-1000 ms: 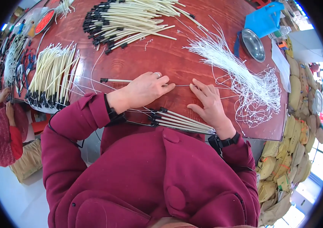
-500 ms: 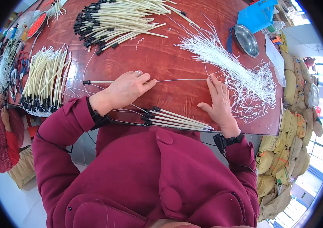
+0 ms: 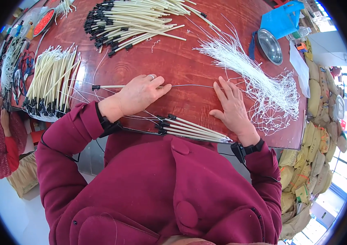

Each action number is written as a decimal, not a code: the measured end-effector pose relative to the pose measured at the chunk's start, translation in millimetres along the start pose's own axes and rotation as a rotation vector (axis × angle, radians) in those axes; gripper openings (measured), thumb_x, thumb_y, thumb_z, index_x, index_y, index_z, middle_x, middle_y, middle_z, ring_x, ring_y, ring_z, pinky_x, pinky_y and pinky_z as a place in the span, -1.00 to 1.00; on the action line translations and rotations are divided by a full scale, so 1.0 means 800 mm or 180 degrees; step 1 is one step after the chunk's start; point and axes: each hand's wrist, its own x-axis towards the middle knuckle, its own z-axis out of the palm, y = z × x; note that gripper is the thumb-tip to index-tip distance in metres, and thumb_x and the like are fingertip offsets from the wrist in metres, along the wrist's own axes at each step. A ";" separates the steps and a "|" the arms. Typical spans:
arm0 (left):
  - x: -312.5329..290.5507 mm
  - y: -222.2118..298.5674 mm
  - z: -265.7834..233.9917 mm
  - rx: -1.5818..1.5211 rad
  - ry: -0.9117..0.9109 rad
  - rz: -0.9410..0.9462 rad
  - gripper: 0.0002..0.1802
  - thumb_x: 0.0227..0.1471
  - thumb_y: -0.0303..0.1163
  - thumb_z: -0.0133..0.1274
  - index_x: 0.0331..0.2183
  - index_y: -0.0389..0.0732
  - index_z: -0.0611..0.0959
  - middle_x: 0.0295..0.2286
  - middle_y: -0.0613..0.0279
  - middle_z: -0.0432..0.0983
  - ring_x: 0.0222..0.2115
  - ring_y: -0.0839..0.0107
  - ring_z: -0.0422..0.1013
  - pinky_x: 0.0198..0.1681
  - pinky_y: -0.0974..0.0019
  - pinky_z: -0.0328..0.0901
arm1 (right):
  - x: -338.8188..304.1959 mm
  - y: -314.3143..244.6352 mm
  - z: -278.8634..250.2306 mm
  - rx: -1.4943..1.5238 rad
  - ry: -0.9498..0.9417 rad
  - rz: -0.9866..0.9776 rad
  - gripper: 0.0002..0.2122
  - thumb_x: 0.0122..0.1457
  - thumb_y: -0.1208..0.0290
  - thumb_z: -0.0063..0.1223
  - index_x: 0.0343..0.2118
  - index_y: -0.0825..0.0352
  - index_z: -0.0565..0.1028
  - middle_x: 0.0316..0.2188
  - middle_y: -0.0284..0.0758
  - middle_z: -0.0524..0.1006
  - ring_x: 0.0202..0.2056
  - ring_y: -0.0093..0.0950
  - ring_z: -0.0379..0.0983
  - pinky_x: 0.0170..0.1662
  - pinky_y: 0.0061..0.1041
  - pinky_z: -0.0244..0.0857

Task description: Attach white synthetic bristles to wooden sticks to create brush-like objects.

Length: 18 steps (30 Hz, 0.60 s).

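My left hand [image 3: 143,92] is closed over a thin cream tube [image 3: 111,86] with a black end piece, lying across the table. From its fingertips a white string [image 3: 191,85] runs right to my right hand [image 3: 232,102]. That hand lies low over the table with fingers stretched and thumb apart, its fingertips at the string's far end. Beside the right hand spreads a large bundle of white strings [image 3: 259,79]. Between my body and the hands, a small group of cream tubes with black ends [image 3: 198,130] rests along the table's near edge.
A big pile of cream tubes [image 3: 136,20] lies at the far side, another threaded bunch [image 3: 51,81] at left. Far right stand a metal bowl [image 3: 269,47] and blue container [image 3: 281,20]. Stacked sacks [image 3: 312,143] line the right; another person [image 3: 4,139] sits at left.
My right hand's fingertips have shifted slightly left along the string, which now bows a little. The left hand keeps its hold on the tube. The whole view has shifted slightly.
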 end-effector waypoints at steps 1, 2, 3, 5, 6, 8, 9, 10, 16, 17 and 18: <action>0.001 0.000 -0.001 -0.0001 -0.0003 -0.0017 -0.43 -0.01 -0.49 0.03 0.11 -0.21 0.56 -0.29 0.22 0.42 -0.26 0.25 0.46 -0.14 0.22 0.43 | -0.001 -0.002 0.000 0.0014 -0.0025 -0.0009 -0.08 0.11 -0.26 0.09 0.38 0.36 0.20 0.43 -0.16 0.08 0.36 -0.03 0.02 0.39 -0.07 -0.02; 0.004 0.002 -0.003 -0.0062 0.0055 -0.0071 -0.45 0.00 -0.49 0.03 0.10 -0.23 0.55 -0.29 0.21 0.43 -0.25 0.24 0.47 -0.15 0.22 0.43 | -0.001 -0.003 -0.001 0.0019 -0.0031 -0.0034 -0.08 0.11 -0.26 0.09 0.38 0.36 0.20 0.43 -0.16 0.08 0.36 -0.03 0.02 0.39 -0.07 -0.02; 0.008 0.003 -0.005 -0.0126 0.0114 -0.0126 -0.47 0.00 -0.49 0.03 0.08 -0.25 0.54 -0.30 0.20 0.45 -0.25 0.23 0.48 -0.15 0.21 0.44 | -0.001 -0.004 -0.001 0.0039 -0.0034 -0.0050 -0.07 0.10 -0.25 0.10 0.38 0.38 0.19 0.43 -0.16 0.08 0.36 -0.03 0.01 0.39 -0.06 -0.02; 0.020 0.006 -0.006 -0.0163 0.0154 -0.0187 -0.49 0.01 -0.49 0.04 0.06 -0.27 0.53 -0.30 0.18 0.46 -0.25 0.22 0.49 -0.15 0.20 0.44 | -0.002 -0.007 0.001 0.0097 -0.0009 -0.0067 -0.06 0.09 -0.22 0.13 0.37 0.42 0.18 0.43 -0.14 0.08 0.37 -0.01 -0.01 0.39 -0.05 -0.03; 0.030 0.008 -0.005 -0.0207 0.0063 -0.0224 -0.53 0.01 -0.49 0.03 0.03 -0.28 0.53 -0.31 0.17 0.48 -0.24 0.21 0.50 -0.15 0.19 0.44 | -0.003 -0.008 0.003 0.0109 -0.0004 -0.0082 -0.06 0.09 -0.22 0.13 0.37 0.42 0.18 0.43 -0.14 0.08 0.37 -0.01 -0.01 0.39 -0.05 -0.03; 0.051 0.009 -0.001 -0.0311 -0.0093 -0.0313 -0.60 0.03 -0.49 0.03 -0.04 -0.29 0.52 -0.32 0.14 0.51 -0.24 0.19 0.52 -0.15 0.17 0.45 | -0.001 -0.012 0.005 0.0119 0.0033 -0.0056 -0.03 0.06 -0.23 0.14 0.37 0.46 0.16 0.42 -0.11 0.08 0.37 0.00 -0.01 0.39 -0.05 -0.04; 0.062 0.012 0.002 -0.0306 -0.0087 -0.0350 -0.60 0.03 -0.49 0.03 -0.04 -0.29 0.52 -0.32 0.14 0.51 -0.24 0.19 0.52 -0.15 0.17 0.45 | 0.002 -0.013 0.006 0.0125 0.0049 -0.0058 -0.02 0.05 -0.23 0.14 0.37 0.48 0.16 0.42 -0.10 0.09 0.37 0.01 -0.02 0.39 -0.04 -0.04; 0.075 0.016 0.009 -0.0354 0.0006 -0.0190 -0.68 0.03 -0.48 0.03 -0.11 -0.27 0.53 -0.33 0.13 0.51 -0.24 0.19 0.52 -0.15 0.15 0.45 | 0.005 -0.017 0.008 0.0125 0.0048 -0.0085 -0.02 0.05 -0.23 0.14 0.37 0.48 0.16 0.42 -0.10 0.09 0.37 0.01 -0.02 0.39 -0.04 -0.04; 0.141 0.051 0.045 -0.0443 0.0515 -0.0048 -0.78 0.03 -0.41 0.07 -0.23 -0.23 0.56 -0.32 0.16 0.53 -0.19 0.18 0.51 -0.16 0.15 0.44 | 0.022 -0.035 0.014 0.0415 0.0180 -0.0257 0.00 0.02 -0.16 0.24 0.35 0.55 0.14 0.40 -0.03 0.10 0.34 0.04 0.04 0.38 -0.04 -0.03; 0.141 0.059 0.042 -0.0300 0.0491 -0.0148 -0.78 0.02 -0.39 0.08 -0.24 -0.23 0.57 -0.31 0.16 0.54 -0.18 0.17 0.50 -0.15 0.15 0.43 | 0.019 -0.033 0.016 0.0533 0.0202 -0.0217 0.00 0.01 -0.12 0.29 0.34 0.57 0.15 0.39 -0.03 0.11 0.33 0.04 0.05 0.38 -0.05 -0.02; 0.139 0.064 0.038 -0.0153 0.0465 -0.0252 -0.78 0.02 -0.38 0.09 -0.25 -0.23 0.57 -0.30 0.17 0.54 -0.17 0.16 0.49 -0.15 0.16 0.42 | 0.017 -0.028 0.017 0.0542 0.0208 -0.0241 0.00 0.01 -0.12 0.29 0.34 0.57 0.15 0.39 -0.03 0.11 0.33 0.04 0.05 0.38 -0.05 -0.02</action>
